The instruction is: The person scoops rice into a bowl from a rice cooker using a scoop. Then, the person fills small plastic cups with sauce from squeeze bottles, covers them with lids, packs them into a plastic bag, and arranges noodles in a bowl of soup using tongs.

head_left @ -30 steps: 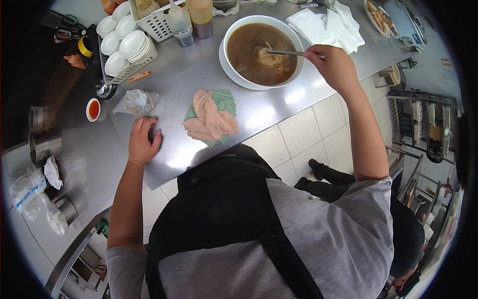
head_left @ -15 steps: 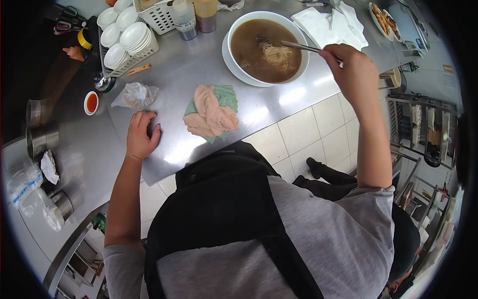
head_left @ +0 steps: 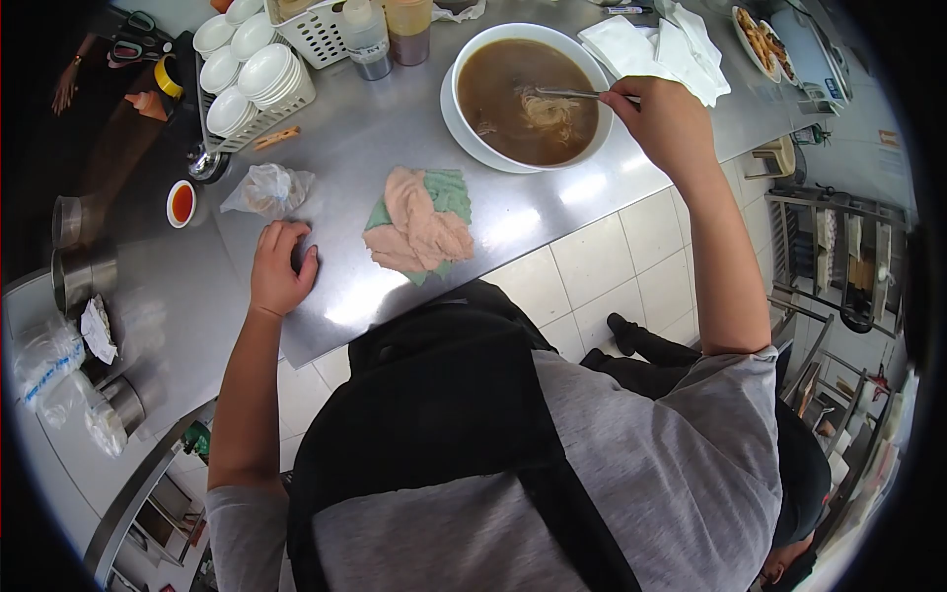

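Note:
My right hand (head_left: 659, 123) is closed around slim metal tongs (head_left: 572, 94), whose tip reaches into the noodles (head_left: 548, 113) in brown soup. This soup fills a large white bowl (head_left: 462, 118) standing on a white plate (head_left: 472, 146). On the steel counter my left hand (head_left: 280, 268) rests with its thumb apart from the loosely bent fingers, holding nothing. Just beyond it lies a crumpled clear plastic bag (head_left: 270, 189). To its right is a pink cloth (head_left: 419, 222) on a green cloth (head_left: 449, 192).
White cups (head_left: 264, 71) fill a basket at the back left, near squeeze bottles (head_left: 367, 39) and a dish of red sauce (head_left: 182, 204). White napkins (head_left: 681, 49) lie right of the bowl. Another person's hand (head_left: 65, 87) shows upper left; someone in dark clothes (head_left: 804, 474) is at right.
My right hand has moved left, closer to the bowl's rim, and the tongs' tip has shifted left over the noodles. Another person's hand has appeared at upper left. My left hand stays still.

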`<state>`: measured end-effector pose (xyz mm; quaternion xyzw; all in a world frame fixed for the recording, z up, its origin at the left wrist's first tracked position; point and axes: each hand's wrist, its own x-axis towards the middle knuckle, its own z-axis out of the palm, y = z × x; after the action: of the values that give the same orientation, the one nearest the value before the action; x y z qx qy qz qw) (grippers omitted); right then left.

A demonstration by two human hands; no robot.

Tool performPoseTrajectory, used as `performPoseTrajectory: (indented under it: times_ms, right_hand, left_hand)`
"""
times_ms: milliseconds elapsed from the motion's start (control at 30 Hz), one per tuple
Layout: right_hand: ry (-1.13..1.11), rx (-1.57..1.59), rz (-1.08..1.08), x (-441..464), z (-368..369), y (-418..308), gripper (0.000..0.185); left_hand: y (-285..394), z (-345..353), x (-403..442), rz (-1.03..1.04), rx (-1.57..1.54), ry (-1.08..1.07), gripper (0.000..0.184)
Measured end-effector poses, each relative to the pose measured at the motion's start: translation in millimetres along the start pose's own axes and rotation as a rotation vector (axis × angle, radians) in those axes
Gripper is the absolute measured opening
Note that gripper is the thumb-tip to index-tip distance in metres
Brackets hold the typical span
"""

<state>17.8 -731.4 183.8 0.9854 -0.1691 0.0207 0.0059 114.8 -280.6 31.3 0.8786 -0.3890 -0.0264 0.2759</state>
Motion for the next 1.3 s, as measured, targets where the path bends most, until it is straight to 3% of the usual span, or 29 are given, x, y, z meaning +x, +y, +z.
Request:
performPoseTrajectory:
  times_ms: [400, 833, 1000, 1133, 1200, 1300]
  right_hand:
    - [0.116, 0.062, 0.011, -22, -19, 6, 0.023]
    - [0.106, 0.166, 0.177, -37, -18, 6, 0.024]
    - [0.239, 0.318, 0.247, -44, -14, 5, 0.025]
    - [0.152, 0.418, 0.316, -50, -24, -2, 0.027]
    - [0.044, 0.985, 0.276, -52, -24, 3, 0.028]
    - [-0.014, 0.873, 0.331, -58, 5, 2, 0.027]
  left_hand:
    - [1, -1, 0, 0.027, -0.026, 0.016, 0.023]
    - [-5, -1, -2, 0.063, -0.086, 0.036, 0.020]
    - [-5, 0, -2, 0.065, -0.108, 0.046, 0.020]
    - [-5, -1, -1, 0.085, -0.111, 0.053, 0.020]
    - [-4, -2, -1, 0.074, -0.107, 0.046, 0.019]
    - [-4, -2, -1, 0.066, -0.113, 0.043, 0.019]
